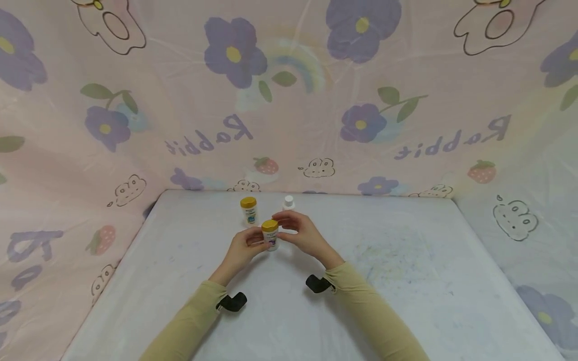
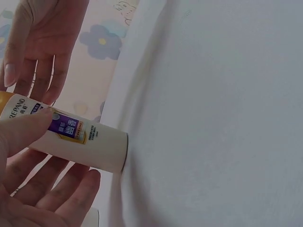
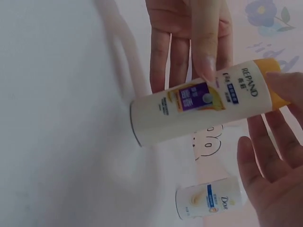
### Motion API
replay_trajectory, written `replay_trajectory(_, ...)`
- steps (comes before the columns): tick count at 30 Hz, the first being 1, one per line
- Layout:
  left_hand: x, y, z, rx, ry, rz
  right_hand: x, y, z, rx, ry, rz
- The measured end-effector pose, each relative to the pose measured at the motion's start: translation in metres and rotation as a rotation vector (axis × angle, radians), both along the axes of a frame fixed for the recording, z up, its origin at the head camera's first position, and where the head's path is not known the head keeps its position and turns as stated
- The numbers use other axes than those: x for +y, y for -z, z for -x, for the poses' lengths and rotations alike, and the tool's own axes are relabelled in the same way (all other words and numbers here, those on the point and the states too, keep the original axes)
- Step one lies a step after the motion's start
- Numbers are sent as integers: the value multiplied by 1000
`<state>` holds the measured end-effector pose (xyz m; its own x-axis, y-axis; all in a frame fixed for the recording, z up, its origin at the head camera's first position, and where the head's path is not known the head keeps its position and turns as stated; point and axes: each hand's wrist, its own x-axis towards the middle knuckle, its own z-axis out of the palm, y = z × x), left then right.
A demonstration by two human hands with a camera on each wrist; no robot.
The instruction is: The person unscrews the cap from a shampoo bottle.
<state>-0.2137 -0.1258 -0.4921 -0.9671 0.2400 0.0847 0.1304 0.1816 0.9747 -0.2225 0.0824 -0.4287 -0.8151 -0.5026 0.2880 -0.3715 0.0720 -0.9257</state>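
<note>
A white shampoo bottle [image 1: 270, 237] with a gold cap and a purple label stands upright between the two hands in the head view. My left hand [image 1: 241, 251] holds it from the left, thumb across the label and fingers behind, as the left wrist view shows. My right hand [image 1: 307, 235] arches around the cap from the right with relaxed fingers; its thumb overlaps the gold cap [image 3: 271, 85] in the right wrist view. Behind the left hand is a second gold-capped bottle [image 1: 250, 212]. A white-capped bottle [image 1: 288, 203] is partly hidden behind the right hand; its label shows in the right wrist view.
A white cloth [image 1: 361, 311] covers the table, with faint coloured stains at the right. Patterned fabric [image 1: 289, 125] hangs around the back and sides. Black wrist mounts [image 1: 232, 302] stick out from both sleeves.
</note>
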Motion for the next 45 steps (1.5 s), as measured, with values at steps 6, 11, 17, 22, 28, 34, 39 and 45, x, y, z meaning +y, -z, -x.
replay_trajectory(6,3,0,-2,27,-20,4,-6,2,0,-20,21,-9)
replay_trajectory(11,5,4,0,21,-38,-3,-8,2,1,-18,24,-18)
replay_trajectory(17,6,3,-1,51,-29,-11,-9,2,1,-8,26,-28)
replay_trajectory(22,8,2,0,60,-9,2,-7,-1,-2,0,38,-44)
replay_trajectory(28,13,2,-1,43,19,23,-1,-4,-6,-2,52,-74)
replay_trajectory(34,20,-7,-7,65,70,27,8,-9,-15,-19,90,-92)
replay_trajectory(39,29,-31,-18,73,103,16,16,-14,-24,-1,119,-91)
replay_trajectory(45,38,-37,-21,78,130,-24,27,-19,-31,12,142,-60)
